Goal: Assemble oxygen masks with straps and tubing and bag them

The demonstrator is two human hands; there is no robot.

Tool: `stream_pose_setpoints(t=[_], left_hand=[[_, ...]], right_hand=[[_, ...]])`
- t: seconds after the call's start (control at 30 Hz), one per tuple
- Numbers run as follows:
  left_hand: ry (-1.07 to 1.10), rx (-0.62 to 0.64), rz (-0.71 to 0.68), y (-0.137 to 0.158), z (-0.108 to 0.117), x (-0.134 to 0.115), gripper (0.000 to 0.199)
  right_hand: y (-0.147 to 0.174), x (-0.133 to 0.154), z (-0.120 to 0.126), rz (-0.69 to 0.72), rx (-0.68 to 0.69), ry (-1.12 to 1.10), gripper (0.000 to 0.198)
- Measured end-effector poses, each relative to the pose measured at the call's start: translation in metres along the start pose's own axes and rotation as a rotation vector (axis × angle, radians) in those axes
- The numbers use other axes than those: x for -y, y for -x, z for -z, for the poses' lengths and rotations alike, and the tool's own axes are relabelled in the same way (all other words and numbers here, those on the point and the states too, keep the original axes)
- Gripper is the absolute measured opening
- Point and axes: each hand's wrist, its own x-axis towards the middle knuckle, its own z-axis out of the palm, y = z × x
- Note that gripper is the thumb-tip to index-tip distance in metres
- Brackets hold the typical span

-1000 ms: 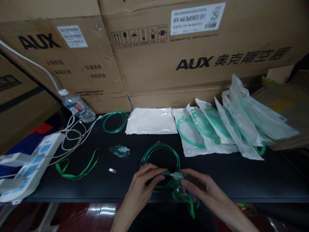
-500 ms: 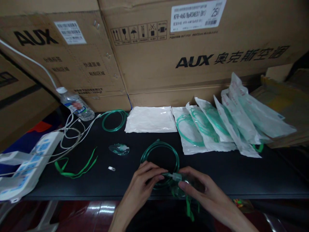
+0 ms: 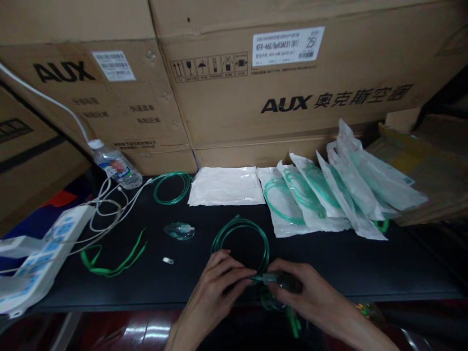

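Note:
Green tubing (image 3: 267, 243) lies in a loose coil at the front of the black table. My left hand (image 3: 219, 288) is closed, pinching the tube's end beside the coil. Opposite it, my right hand (image 3: 305, 288) grips a clear green oxygen mask (image 3: 269, 303), partly hidden by the fingers. The mask's pale connector (image 3: 269, 278) points left and meets the tube's end; how deep the joint goes, I cannot tell. A green strap (image 3: 293, 322) dangles from the mask past the table's front edge.
To the left lie another mask (image 3: 179, 230), a small clip (image 3: 168, 261), green straps (image 3: 113, 268), a tubing coil (image 3: 171, 187), a power strip (image 3: 54, 253) and a bottle (image 3: 116, 165). Behind are a white package (image 3: 226, 186), several bagged sets (image 3: 307, 195) and large cartons (image 3: 219, 107).
The camera view has tilted up slightly. My right hand has turned the mask a little, and its fingers now cover more of it. The left hand keeps its pinch on the tube.

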Motion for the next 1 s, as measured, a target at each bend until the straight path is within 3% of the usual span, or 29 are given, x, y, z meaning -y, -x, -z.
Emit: stream_pose_setpoints(t=[0.17,0.33,0.53,0.73,0.87,1.0], left_hand=[[-0.036,-0.054,-0.080,0.000,-0.001,-0.001,0.022],[-0.061,-0.048,-0.152,-0.002,0.001,-0.002,0.016],[-0.094,0.084,-0.148,-0.010,0.010,-0.006,0.016],[-0.078,0.317,-0.027,-0.020,0.020,-0.012,0.016],[-0.038,0.245,-0.081,-0.020,0.017,-0.009,0.018],[-0.079,0.139,-0.194,-0.015,0.013,-0.006,0.017]], right_hand=[[-0.001,-0.005,-0.004,-0.098,0.119,-0.287,0.027],[0.000,-0.009,-0.010,-0.136,0.071,-0.202,0.029],[0.009,0.009,-0.017,0.090,-0.128,0.069,0.017],[0.016,-0.001,-0.024,0.353,-0.196,0.230,0.027],[0.016,-0.001,-0.024,0.358,-0.192,0.210,0.029],[0.014,0.005,-0.020,0.193,-0.148,0.064,0.020]])
